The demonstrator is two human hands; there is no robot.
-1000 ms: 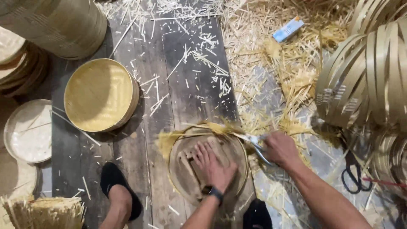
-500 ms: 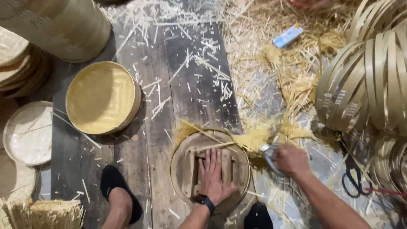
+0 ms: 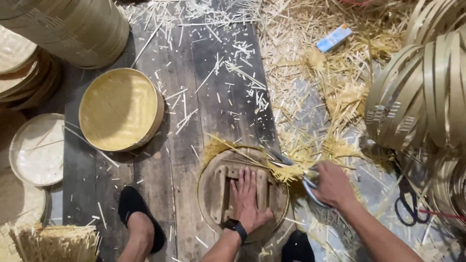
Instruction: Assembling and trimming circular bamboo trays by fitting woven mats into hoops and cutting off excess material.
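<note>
Pressing flat with fingers together, the left hand [image 3: 248, 203] steadies a light, stiff bamboo tray [image 3: 242, 194] while the right hand [image 3: 331, 184], fingers closed, grips scissors [image 3: 296, 170] at its brittle fringe [image 3: 286, 171].

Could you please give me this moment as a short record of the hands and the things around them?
Left hand: flat on round wooden form with bamboo rim.
Right hand: gripping metal shears, blades at protruding yellow bamboo strips.
Nearby: shallow round woven bamboo tray, black scissors on floor, coiled bamboo bands.
Floor: dark wooden planks, littered with offcuts.

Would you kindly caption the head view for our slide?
Left hand presses a round wooden form; right hand works scissors along its frayed rim.
</note>
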